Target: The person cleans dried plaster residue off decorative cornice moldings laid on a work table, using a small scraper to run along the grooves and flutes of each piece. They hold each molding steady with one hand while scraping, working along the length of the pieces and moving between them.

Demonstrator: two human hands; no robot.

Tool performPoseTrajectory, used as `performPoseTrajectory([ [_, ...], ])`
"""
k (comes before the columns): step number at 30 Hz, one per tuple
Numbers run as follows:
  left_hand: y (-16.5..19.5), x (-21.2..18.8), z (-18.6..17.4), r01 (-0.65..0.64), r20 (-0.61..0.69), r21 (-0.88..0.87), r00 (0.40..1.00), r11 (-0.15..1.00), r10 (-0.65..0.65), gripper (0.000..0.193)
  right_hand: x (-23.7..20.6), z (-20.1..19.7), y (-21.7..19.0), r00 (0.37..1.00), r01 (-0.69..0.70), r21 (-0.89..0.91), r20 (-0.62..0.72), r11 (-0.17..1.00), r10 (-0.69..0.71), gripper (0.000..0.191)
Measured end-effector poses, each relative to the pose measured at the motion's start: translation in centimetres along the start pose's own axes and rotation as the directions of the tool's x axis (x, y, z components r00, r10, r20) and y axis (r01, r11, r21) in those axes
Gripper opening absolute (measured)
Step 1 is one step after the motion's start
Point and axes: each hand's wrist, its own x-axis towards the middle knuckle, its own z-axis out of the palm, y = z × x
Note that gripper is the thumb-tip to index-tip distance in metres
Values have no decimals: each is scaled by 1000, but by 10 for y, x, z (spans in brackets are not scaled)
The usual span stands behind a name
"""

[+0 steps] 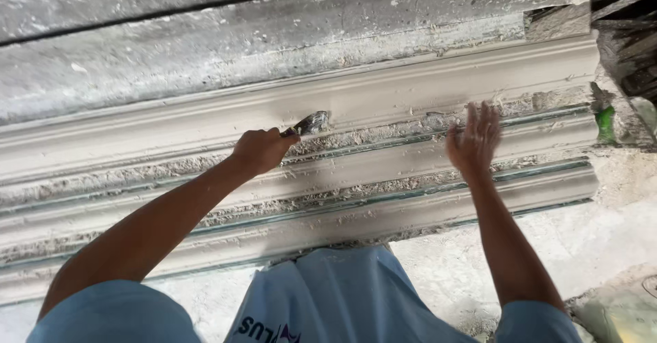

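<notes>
Head view, looking down over the person's own pale blue shirt (pixel 342 288): both bare arms reach forward to a long plaster moulding (pixel 383 100) that runs across the frame from left to right, its surface smooth and wet along the broad upper band and rough with fibrous strands along the lower ridges. The left hand (pixel 260 149) is clenched around the handle of a small brush (pixel 309 123); the bristle end points up and to the right and touches the smooth band of the moulding just above the first rough ridge. The right hand (pixel 473 141) is released, fingers spread and slightly blurred, palm laid against the moulding well to the right of the brush, over the rough strip; it grips nothing. Both hands are coated in pale plaster. Behind the moulding lies a grey, plaster-crusted board (pixel 260 48), and at the right edge a green object (pixel 605 125) shows beside the moulding's end. A whitish, dusty floor (pixel 602 233) spreads below at lower right.
</notes>
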Motion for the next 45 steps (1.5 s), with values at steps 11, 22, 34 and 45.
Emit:
performPoseTrajectory([
  [11, 5, -1, -11, 71, 91, 29, 993, 997, -73, 39, 13, 5, 4, 998, -52, 16, 19, 999, 52, 74],
  [22, -20, -30, -25, 77, 148, 8, 986, 997, -77, 33, 13, 1, 3, 997, -78, 16, -6, 997, 78, 70],
  [34, 1, -6, -21, -11, 8, 64, 1000, 998, 11, 34, 11, -2, 3, 997, -33, 13, -70, 999, 34, 67],
  [45, 50, 38, -28, -24, 52, 14, 998, 1000, 23, 35, 11, 0, 6, 995, -35, 25, -87, 999, 37, 67],
])
